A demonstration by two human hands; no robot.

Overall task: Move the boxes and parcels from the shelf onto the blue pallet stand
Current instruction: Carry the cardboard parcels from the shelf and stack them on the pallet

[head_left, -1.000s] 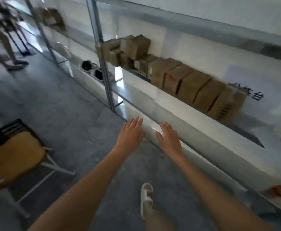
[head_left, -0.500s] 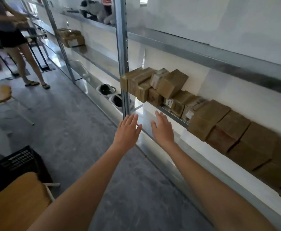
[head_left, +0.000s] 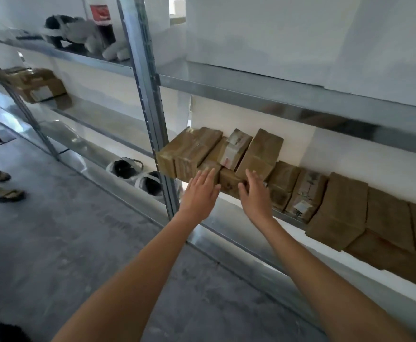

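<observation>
Here left hand [head_left: 200,191], right hand [head_left: 255,195] fingers spread, covering low boxes [head_left: 229,180].

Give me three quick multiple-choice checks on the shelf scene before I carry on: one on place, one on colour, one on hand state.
1. Where is the stack of boxes that both hands reach for?
A. On the floor
B. On the middle shelf, just right of the metal upright
C. On the top shelf

2. What colour are these boxes?
A. Brown
B. Blue
C. White

3. How are the left hand and right hand?
A. Both gripping a box
B. One holds tape
C. Both open, fingers straight, holding nothing

Answers: 1 B, the stack sits beside the post. 2 A, plain brown cardboard. 3 C, the fingers are extended near the box fronts.
</observation>
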